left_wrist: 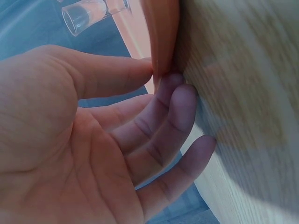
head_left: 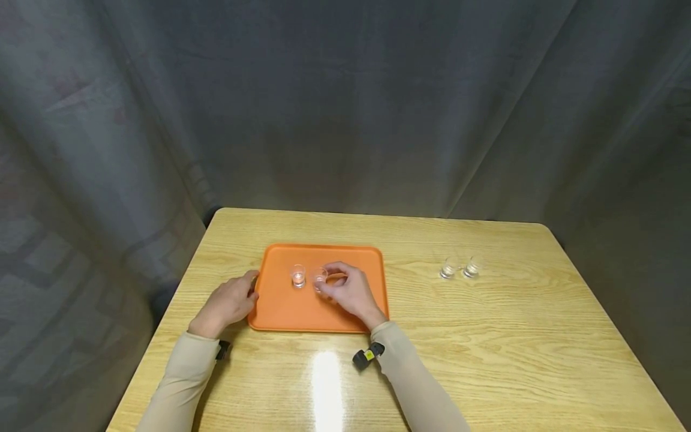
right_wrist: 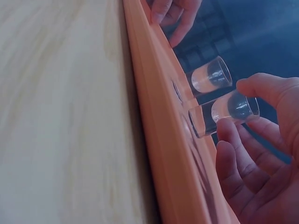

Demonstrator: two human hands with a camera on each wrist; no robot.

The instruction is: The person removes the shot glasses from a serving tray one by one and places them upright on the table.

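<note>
A clear glass [head_left: 320, 276] is gripped by the right hand [head_left: 352, 294] at the middle of an orange tray [head_left: 302, 315], which is set on the tabletop [head_left: 507, 348] towards its left edge. The thumb is laid against one side of the glass near its rim, and the fingers are curled against the other. Whether the base is borne by the tray or is held just above it cannot be told. Just to the left, a second glass [head_left: 299, 277] is stood upright on the tray, touched by neither hand.

The tray's left rim is pinched by the left hand [head_left: 229, 300], with the thumb on its upper side and the fingers curled at its outer side, close to the tabletop. By this grip the tray appears to be steadied.

Towards the far-right corner of the tabletop, well apart from the tray, a third glass [head_left: 448, 269] and a fourth glass [head_left: 472, 268] are stood side by side.

The step in hand is judged to be the handling of one glass beside its neighbour; whether it is being set down or picked up is not shown. For the next move, an upright glass, a still tray and fingers kept clear of the second glass are called for.
</note>
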